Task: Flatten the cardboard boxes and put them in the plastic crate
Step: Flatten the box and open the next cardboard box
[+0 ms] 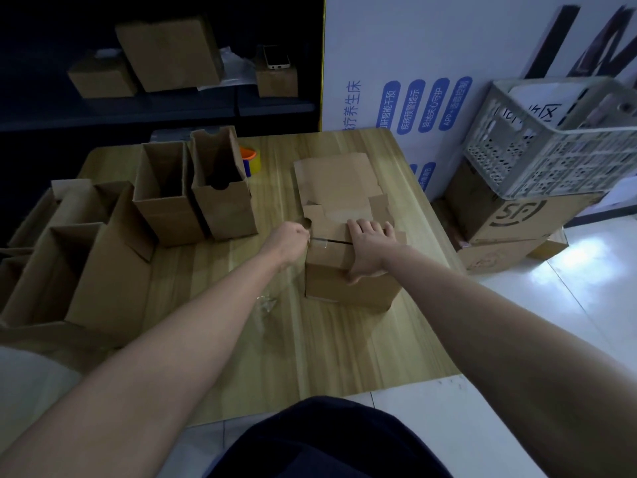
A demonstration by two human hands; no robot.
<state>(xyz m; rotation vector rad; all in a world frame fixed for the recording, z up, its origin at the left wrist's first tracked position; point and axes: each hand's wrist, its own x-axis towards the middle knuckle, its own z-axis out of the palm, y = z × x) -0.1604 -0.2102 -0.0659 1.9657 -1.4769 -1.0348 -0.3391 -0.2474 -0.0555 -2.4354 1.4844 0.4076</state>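
A small closed cardboard box (348, 288) stands on the wooden table (310, 346), a strip of clear tape (322, 241) across its top seam. My right hand (370, 248) presses flat on the box top, thumb down the front face. My left hand (287, 238) pinches the left end of the tape at the box's edge. A flattened cardboard box (339, 188) lies just behind it. Two upright open boxes (193, 191) stand at the left middle, and larger open boxes (76, 257) lie at the far left. The grey plastic crate (551, 139) sits tilted on boxes at the right.
A roll of tape (251, 161) sits behind the upright boxes. Crumpled clear tape (267, 301) lies on the table under my left forearm. Cardboard boxes (510, 225) are stacked on the floor under the crate. Dark shelves (172, 98) behind hold more boxes and a phone (275, 56).
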